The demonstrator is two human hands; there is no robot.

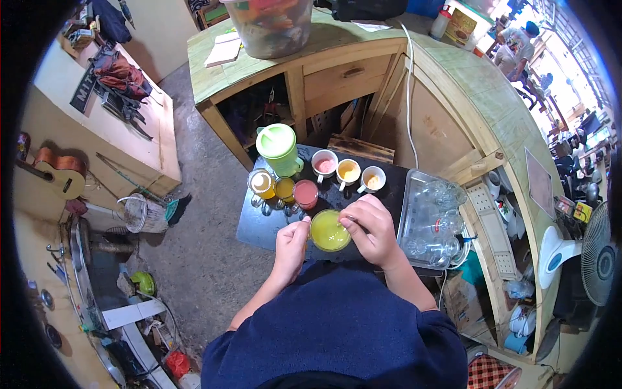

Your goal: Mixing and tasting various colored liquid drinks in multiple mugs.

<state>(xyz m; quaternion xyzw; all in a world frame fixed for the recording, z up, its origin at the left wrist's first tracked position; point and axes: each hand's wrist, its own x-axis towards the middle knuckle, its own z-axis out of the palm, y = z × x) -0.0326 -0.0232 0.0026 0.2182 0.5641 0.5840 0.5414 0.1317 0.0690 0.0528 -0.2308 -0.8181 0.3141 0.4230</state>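
My left hand (291,240) grips the left side of a glass mug of yellow-green drink (330,230) at the near edge of a dark table (262,228). My right hand (371,228) pinches a thin metal utensil, probably a spoon, whose lower end goes into the drink. Behind the mug stand a glass of pink drink (305,194), a glass of amber drink (284,189) and a glass mug of yellow drink with something pale on top (261,183). Three white cups, one with pink contents (324,163), one with yellow (349,171) and one with pale orange (372,179), stand farther back.
A lidded green pitcher (278,146) stands at the table's back left. Empty glass mugs lie in a clear tray (406,219) at the right. A curved wooden counter (491,107) wraps around the back and right, with a white fan (559,255). A person (519,48) is far off at upper right.
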